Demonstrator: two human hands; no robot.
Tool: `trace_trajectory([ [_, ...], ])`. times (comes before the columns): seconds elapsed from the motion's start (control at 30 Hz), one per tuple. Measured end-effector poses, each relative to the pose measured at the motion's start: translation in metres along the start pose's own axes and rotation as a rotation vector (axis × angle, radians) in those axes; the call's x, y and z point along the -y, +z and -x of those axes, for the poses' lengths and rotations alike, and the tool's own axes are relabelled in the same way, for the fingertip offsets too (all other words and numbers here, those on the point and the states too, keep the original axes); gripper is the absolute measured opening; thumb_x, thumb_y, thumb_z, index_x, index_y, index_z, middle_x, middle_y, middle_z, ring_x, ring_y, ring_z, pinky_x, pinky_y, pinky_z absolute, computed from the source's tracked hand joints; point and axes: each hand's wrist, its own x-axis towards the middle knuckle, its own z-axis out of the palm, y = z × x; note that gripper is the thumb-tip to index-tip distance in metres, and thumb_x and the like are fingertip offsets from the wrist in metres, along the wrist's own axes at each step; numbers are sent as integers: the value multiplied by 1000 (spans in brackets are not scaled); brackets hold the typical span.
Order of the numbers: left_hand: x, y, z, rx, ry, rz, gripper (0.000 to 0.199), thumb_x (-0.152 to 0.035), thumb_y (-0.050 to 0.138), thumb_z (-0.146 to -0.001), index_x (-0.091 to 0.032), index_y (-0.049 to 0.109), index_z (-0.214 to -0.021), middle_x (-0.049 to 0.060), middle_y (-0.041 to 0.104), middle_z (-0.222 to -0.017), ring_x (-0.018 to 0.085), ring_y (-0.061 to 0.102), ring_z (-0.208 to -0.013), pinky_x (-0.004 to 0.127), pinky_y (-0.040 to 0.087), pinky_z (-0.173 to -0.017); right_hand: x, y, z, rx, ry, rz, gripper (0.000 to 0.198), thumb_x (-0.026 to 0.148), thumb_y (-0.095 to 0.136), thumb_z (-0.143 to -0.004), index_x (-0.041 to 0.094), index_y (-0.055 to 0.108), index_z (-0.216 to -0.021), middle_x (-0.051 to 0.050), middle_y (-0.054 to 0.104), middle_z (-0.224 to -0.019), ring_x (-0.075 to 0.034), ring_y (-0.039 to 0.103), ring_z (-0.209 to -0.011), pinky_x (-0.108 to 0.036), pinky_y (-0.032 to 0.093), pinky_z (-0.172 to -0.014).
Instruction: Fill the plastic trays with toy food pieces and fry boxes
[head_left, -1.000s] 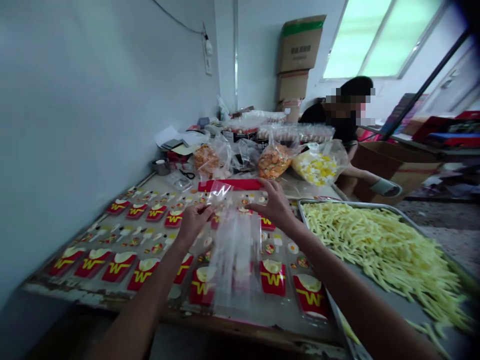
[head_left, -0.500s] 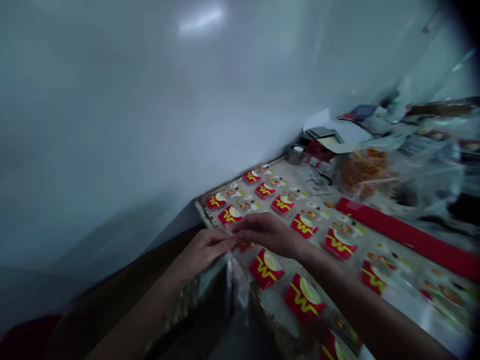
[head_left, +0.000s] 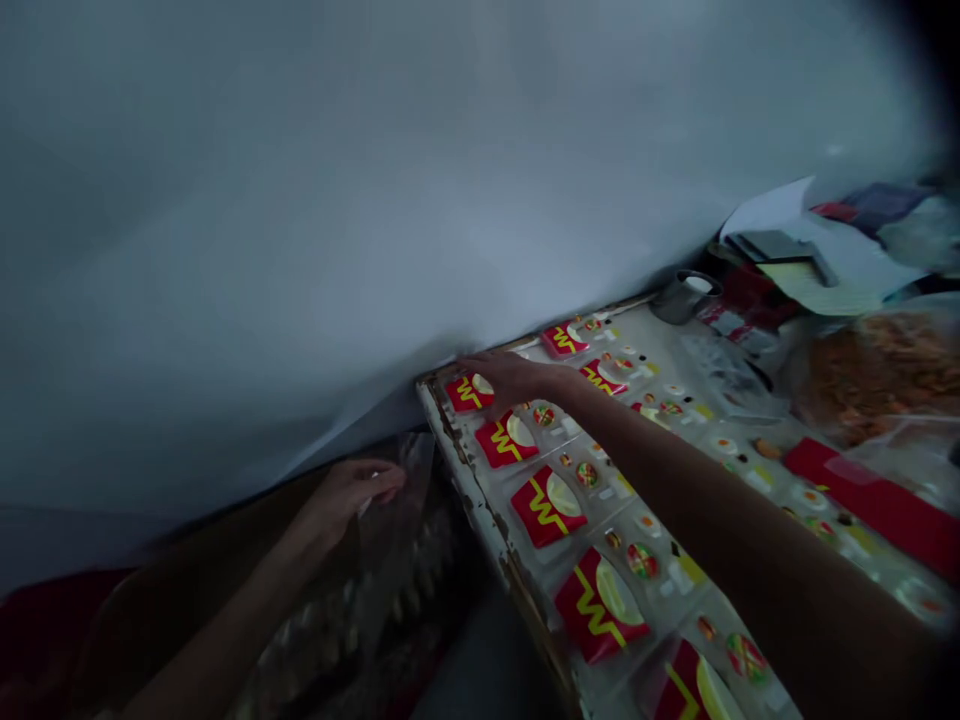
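My left hand (head_left: 364,490) is closed in a pinch on a clear plastic bag (head_left: 414,478), beside the table's left edge. My right hand (head_left: 506,378) reaches to the table's far left corner. Its fingers stretch over a red fries-box-shaped piece (head_left: 466,394) with a yellow zigzag; whether they press on it I cannot tell. More such red pieces (head_left: 546,508) lie in rows on clear plastic. Beside them sit tiny food-shaped pieces, such as a round pizza-like one (head_left: 643,560) and an egg-like one (head_left: 649,522).
The table edge (head_left: 480,528) is worn, against a pale wall (head_left: 375,200). A grey cup (head_left: 684,298), papers (head_left: 832,255), a bag of orange-brown bits (head_left: 885,365) and a long red strip (head_left: 877,500) lie to the right. Below left is a dark container (head_left: 247,530) with blurred contents.
My hands, together above the near rows before, have parted. The left moved left and down with the clear bag; the right went to the far corner piece. The view swung left.
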Motion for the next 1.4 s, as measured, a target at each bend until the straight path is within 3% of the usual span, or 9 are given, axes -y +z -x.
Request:
trace_trajectory([
  [0.27,2,4,-16,-139,-35,12,40,-52,88,-57,-17,71,-68,2,66,-68,15,57,-65,27,41,-63,-15,-11,-3,26,-24,-33,91,31,93,-62,29,57,-145,-10,58,-145,-36,56,-128,-48,44,-108],
  [0.4,-5,8,-12,-39,-94,51,50,-60,85,-61,-18,79,-87,10,76,-97,22,66,-88,31,51,-76,-17,-13,-6,30,-91,-13,75,27,89,-67,31,63,-138,-8,64,-135,-31,62,-116,-43,47,-102],
  [0.47,-8,7,-11,43,-164,79,51,-60,86,-59,-17,80,-88,12,76,-100,22,67,-87,33,53,-77,-17,-13,-8,35,-99,6,78,26,89,-65,31,63,-138,-8,65,-133,-31,62,-113,-43,49,-98],
  [0.57,-7,5,-10,41,-194,107,48,-55,90,-55,-16,80,-81,11,76,-90,20,67,-78,32,53,-74,-17,-11,-11,53,-119,53,88,28,91,-61,30,59,-143,-10,62,-135,-34,61,-116,-43,50,-94],
  [0.7,-1,3,-9,-87,-156,86,39,-46,92,-52,-17,76,-73,6,73,-75,18,65,-69,29,49,-67,-20,-1,-19,26,-183,116,100,30,94,-58,27,52,-148,-14,57,-142,-38,54,-125,-49,43,-103],
  [0.83,0,5,-8,-222,-104,-6,36,-42,91,-52,-18,70,-68,1,67,-63,15,57,-57,27,43,-57,-18,4,-22,-6,-233,109,96,31,96,-52,25,59,-141,-14,57,-139,-40,51,-124,-54,37,-108],
  [1.03,-8,11,-2,-319,18,-250,27,-35,88,-53,-18,72,-67,0,68,-65,15,57,-61,27,42,-59,22,-13,-3,-232,-205,91,104,32,93,-60,18,46,-151,-17,50,-140,-41,46,-123,-54,39,-105],
  [1.2,-25,17,12,-274,54,-300,30,-38,89,-55,-18,73,-72,-2,68,-66,15,57,-61,25,41,-58,69,-24,24,-286,-211,290,101,32,91,-64,16,43,-151,-18,51,-138,-39,45,-121,-51,38,-102],
  [1.4,-45,12,30,-142,64,-363,32,-37,90,-54,-18,74,-73,-2,68,-66,14,57,-62,24,40,-58,96,-20,55,-341,-147,439,99,31,89,-68,12,39,-151,-20,53,-135,-37,45,-119,-49,38,-100],
])
